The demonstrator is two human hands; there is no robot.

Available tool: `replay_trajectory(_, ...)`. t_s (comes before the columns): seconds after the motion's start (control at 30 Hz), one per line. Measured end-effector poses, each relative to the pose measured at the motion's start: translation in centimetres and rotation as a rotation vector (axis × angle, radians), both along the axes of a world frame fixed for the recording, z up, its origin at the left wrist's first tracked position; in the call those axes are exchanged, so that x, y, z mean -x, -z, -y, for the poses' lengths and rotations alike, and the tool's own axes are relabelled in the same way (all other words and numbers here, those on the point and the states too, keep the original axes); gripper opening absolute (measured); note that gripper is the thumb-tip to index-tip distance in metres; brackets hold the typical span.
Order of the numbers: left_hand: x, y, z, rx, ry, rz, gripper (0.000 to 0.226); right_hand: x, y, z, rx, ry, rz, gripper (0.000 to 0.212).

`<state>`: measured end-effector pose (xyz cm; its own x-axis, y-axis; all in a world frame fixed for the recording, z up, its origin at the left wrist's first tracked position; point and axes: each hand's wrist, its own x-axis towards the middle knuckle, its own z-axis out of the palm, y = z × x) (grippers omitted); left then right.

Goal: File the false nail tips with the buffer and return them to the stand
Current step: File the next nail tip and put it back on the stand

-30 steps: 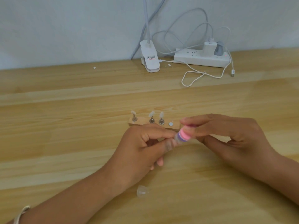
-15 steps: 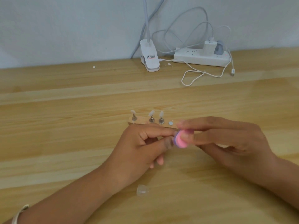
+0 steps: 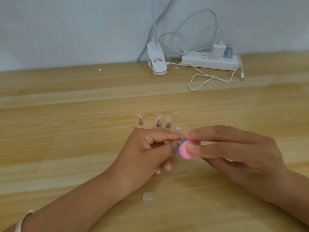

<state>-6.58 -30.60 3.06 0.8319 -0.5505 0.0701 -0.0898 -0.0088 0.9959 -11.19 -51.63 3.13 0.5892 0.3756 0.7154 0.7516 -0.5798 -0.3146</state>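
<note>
The false nail tip (image 3: 181, 137), pinched (barely visible) by the left hand (image 3: 147, 153) just in front of the stand (image 3: 148, 126), could flick loose if the buffer (image 3: 184, 153) gripped by the right hand (image 3: 234, 151) presses too hard.

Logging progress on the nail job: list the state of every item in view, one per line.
left hand, pinches the held tip
right hand, grips the buffer
held tip, mostly hidden by fingers
buffer, against the held tip
stand, carries three mounted tips, one visible spot bare
loose tip, lying on the table
power strip, two plugs in
</note>
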Motion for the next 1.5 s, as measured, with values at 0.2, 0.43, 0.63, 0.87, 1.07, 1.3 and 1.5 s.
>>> replay_trajectory(0.2, 0.1, -0.3, 0.2, -0.001, -0.021, -0.016, 0.018, -0.1, 0.0, 0.3, -0.024, 0.04, 0.044, 0.02)
replay_trajectory(0.43, 0.1, -0.4, 0.0, 0.048, -0.016, -0.057, 0.015, -0.9, -0.3, 1.7, -0.044, 0.172, 0.021, 0.018)
replay_trajectory(0.63, 0.2, -0.4, -0.1, 0.024, 0.061, -0.052, 0.016, 0.3, -0.2, -0.3, -0.072, 0.076, 0.018, 0.015)
replay_trajectory(0.87, 0.3, -0.7, -0.2, 0.002, 0.107, -0.06, 0.018, 0.2, -0.1, -0.5, -0.079, 0.082, 0.048, 0.006)
replay_trajectory(1.07, 0.4, -0.7, -0.1, -0.004, 0.11, -0.057, 0.018, -0.2, -0.2, 0.3, -0.078, 0.129, 0.048, 0.011)
replay_trajectory(1.3, 0.4, -0.8, -0.1, -0.015, 0.115, -0.065, 0.019, -0.3, -0.2, 0.4, -0.015, 0.089, 0.101, 0.021)
replay_trajectory(1.5, 0.5, -1.0, -0.1, -0.035, 0.147, -0.044, 0.02, 0.0, -0.1, -0.1, 0.011, 0.021, 0.134, 0.024)
